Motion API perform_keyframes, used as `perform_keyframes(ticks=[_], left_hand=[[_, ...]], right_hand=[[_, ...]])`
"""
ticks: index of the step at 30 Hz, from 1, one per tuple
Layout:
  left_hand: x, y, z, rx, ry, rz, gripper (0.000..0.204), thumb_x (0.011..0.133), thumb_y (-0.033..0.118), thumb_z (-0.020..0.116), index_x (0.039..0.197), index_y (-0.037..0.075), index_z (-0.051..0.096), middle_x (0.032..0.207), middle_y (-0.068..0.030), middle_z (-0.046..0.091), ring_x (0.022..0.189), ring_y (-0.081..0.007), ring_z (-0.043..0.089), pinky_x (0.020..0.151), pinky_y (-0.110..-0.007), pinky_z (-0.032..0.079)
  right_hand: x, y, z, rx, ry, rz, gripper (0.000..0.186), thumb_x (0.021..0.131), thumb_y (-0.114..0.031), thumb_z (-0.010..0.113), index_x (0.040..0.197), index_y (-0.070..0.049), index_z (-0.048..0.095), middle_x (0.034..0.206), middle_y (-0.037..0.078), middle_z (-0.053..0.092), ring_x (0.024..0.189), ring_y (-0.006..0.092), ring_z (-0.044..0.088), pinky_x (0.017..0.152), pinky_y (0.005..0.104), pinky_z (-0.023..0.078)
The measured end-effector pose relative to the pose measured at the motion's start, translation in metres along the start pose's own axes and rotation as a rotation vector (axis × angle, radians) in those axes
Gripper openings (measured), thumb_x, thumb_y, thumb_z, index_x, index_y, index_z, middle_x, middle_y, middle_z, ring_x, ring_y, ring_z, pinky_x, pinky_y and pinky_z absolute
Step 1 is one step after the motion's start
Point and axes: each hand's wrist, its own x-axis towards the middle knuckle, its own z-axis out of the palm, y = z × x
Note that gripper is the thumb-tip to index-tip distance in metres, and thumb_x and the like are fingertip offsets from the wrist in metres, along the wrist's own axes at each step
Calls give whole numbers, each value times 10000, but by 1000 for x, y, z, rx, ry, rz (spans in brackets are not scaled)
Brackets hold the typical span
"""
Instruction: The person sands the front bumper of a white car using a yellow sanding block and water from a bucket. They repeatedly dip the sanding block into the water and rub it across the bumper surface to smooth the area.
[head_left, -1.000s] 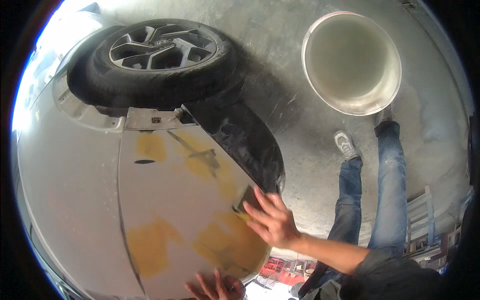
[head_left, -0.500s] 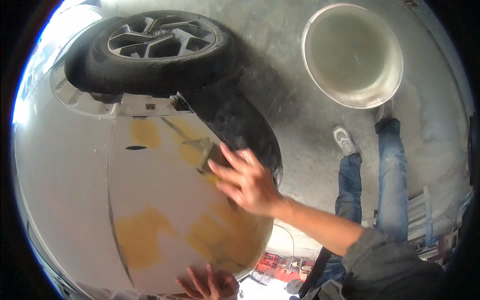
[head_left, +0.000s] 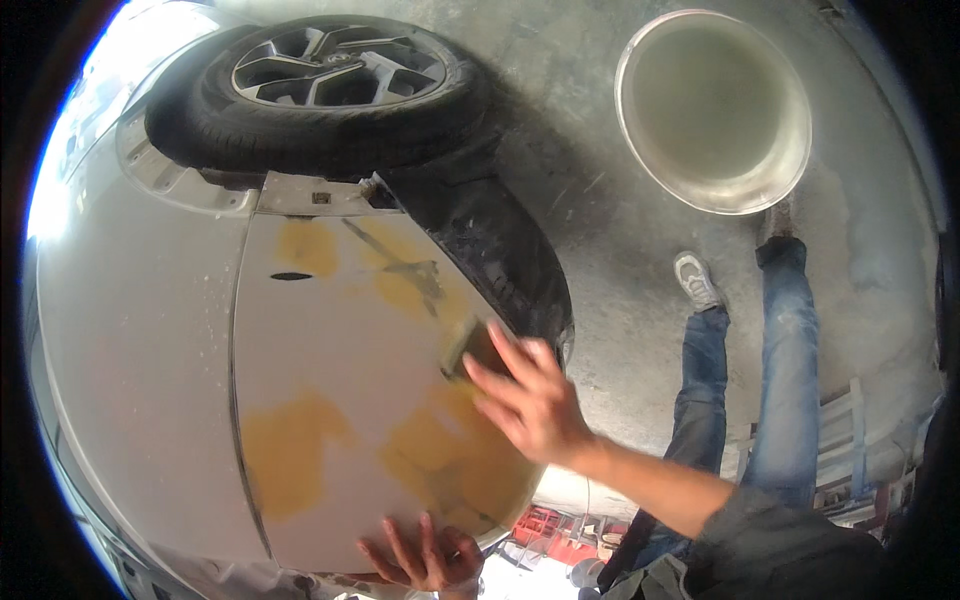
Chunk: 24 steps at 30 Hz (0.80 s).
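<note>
A pale car body panel [head_left: 330,360] with several ochre filler patches fills the left and middle. My right hand [head_left: 540,400] reaches in from the lower right and presses a dark, flat sanding pad [head_left: 485,352] against the panel, beside its dark right edge. The pad's underside is hidden. A dark streak marks the upper ochre patch [head_left: 400,270] above the pad. My left hand [head_left: 425,558] lies open at the panel's lower edge, fingers spread on the surface below another ochre patch [head_left: 440,455].
A car wheel [head_left: 340,80] stands at the top, next to a black wheel-arch liner [head_left: 480,240]. On the concrete floor [head_left: 600,210] is a round metal basin [head_left: 712,115] of cloudy water. My jeans-clad legs [head_left: 785,350] are at right. Red items [head_left: 555,535] lie behind at the bottom.
My right hand has slid the sanding pad down and to the right along the panel. My left hand stays at the lower edge. The whole view has shifted slightly.
</note>
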Motion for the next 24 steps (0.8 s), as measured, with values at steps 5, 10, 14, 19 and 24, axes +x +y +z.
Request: perform_keyframes(ticks=[5, 10, 14, 19, 24], left_hand=[[8, 6, -2, 34, -1, 6, 462, 921, 420, 516, 1242, 180, 745, 1460, -167, 617, 1455, -543, 393, 1206, -753, -17], [13, 11, -7, 23, -8, 11, 417, 867, 291, 547, 1209, 144, 735, 1380, -190, 660, 1407, -583, 423, 1147, -826, 152], [7, 8, 3, -48, 23, -46, 408, 887, 323, 535, 1197, 157, 743, 1425, -181, 634, 1407, -606, 401, 1150, -805, 188], [-2, 6, -2, -28, -29, -74, 414, 927, 391, 518, 1205, 174, 735, 1438, -170, 624, 1417, -594, 390, 1158, -788, 188], [2, 4, -4, 21, -4, -34, 409, 914, 387, 548, 1219, 178, 722, 1440, -169, 622, 1461, -556, 359, 1192, -787, 48]], right_hand=[[30, 2, 0, -15, -30, -27, 455, 861, -206, 796, 1308, -154, 732, 1489, 240, 552, 1094, 369, 595, 909, 395, 567], [24, 2, -10, -13, -76, -36, 478, 875, -206, 777, 1347, -189, 706, 1504, 232, 540, 1097, 358, 614, 912, 391, 576], [-56, 26, -88, 389, -262, 352, 640, 898, -145, 771, 1499, -119, 553, 1541, 194, 522, 1236, 326, 632, 1040, 377, 538], [91, 134, -216, -57, 188, 403, 550, 1031, -237, 642, 1508, -5, 500, 1455, 183, 596, 1315, 256, 595, 1121, 389, 474], [191, 309, -322, -1041, -112, 362, 582, 903, -342, 743, 1445, -179, 609, 1410, 156, 609, 1292, 362, 591, 1079, 461, 484]])
